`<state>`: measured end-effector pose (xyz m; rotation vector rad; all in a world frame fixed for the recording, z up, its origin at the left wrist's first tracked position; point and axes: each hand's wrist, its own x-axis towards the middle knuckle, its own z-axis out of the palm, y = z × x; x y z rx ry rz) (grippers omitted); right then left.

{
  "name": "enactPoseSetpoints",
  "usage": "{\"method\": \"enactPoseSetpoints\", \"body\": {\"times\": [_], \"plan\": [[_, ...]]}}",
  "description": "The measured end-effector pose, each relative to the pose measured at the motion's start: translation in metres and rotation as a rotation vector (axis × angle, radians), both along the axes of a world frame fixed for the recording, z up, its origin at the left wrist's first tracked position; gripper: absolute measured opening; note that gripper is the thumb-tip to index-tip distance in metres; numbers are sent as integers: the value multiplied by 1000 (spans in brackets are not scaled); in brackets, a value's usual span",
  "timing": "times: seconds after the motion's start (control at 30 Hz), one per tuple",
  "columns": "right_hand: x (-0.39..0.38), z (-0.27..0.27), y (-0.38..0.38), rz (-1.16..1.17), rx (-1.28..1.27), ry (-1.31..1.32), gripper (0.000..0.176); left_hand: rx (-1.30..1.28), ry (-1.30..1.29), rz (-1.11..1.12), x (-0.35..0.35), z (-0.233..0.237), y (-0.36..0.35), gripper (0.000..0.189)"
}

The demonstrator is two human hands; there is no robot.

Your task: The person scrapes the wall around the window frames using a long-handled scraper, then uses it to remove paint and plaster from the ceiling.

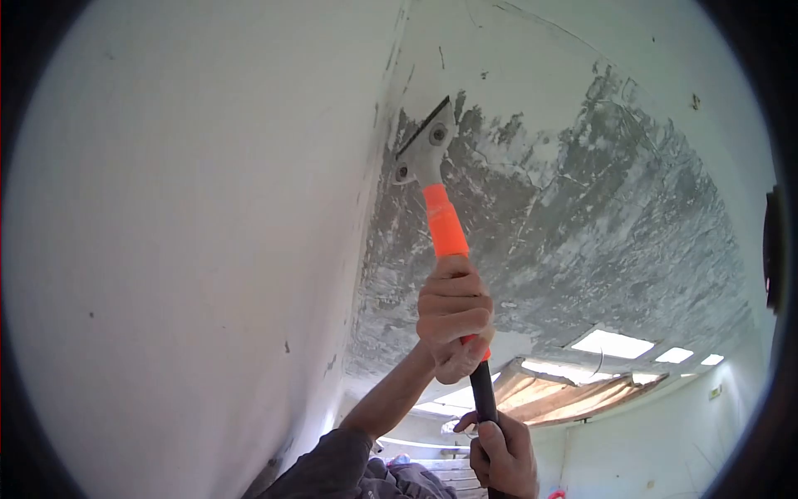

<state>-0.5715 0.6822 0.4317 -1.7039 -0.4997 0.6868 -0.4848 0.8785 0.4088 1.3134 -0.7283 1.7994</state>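
A long-handled scraper (445,229) reaches up to the ceiling (598,200), with its dark blade edge against the boundary of white coating and bare grey surface, close to the wall corner. Wrapped around the orange part of the handle is my left hand (455,320), its arm coming from the lower left in a dark sleeve. Lower down, my right hand (505,456) is closed around the black part of the same handle, with the index finger partly lifted off.
A white wall (191,233) rises close on the left. Brown curtains (565,397) hang near bright windows (613,343) at the lower right. A dark object (774,249) is at the right edge.
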Motion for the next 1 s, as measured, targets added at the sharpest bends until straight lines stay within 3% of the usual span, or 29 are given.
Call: {"method": "enactPoseSetpoints", "body": {"times": [0.1,0.47,0.57,0.67,0.83,1.0], "plan": [[-6,3,0,-29,22,15,35,-54,-8,-4,-4,3,-5,36],[-2,-8,-1,29,68,44,35,34,88,38,-8,-10,-1,44],[3,10,12,3,-29,244,38,59,79,56,-6,11,17,44],[-1,3,11,-19,2,218,36,16,29,52,-6,7,9,27],[4,-2,9,22,72,43,34,103,76,37,-7,3,12,26],[-1,-19,2,39,98,126,34,122,148,50,-15,-4,3,27]]}}
